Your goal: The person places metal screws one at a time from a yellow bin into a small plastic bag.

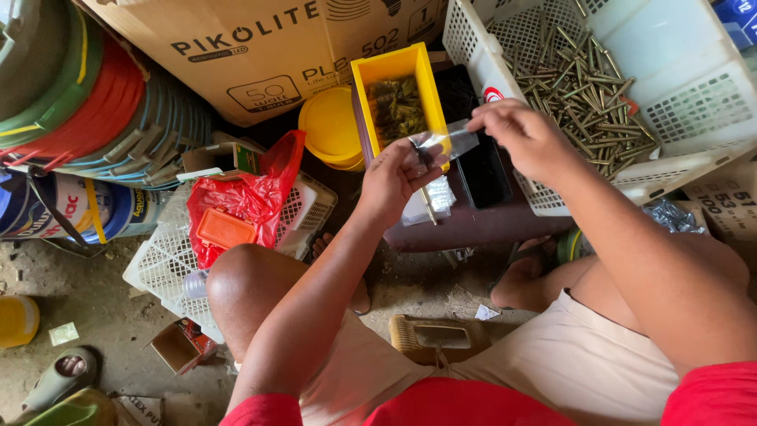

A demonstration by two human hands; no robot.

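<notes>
Head view: left hand (392, 180) and right hand (522, 134) each pinch one end of a small clear plastic bag (443, 144), held above the yellow bin (394, 67). Bag contents indistinct. White basket (694, 106) of screws (583, 87) is partly cut off.

A rough, dusty concrete floor (95, 315) strewn with paper scraps lies in soft daylight. Stacked plastic buckets (95, 95), a large cardboard box (260, 47) and white plastic baskets (169, 260) crowd the cramped space, with no wall or window showing.
</notes>
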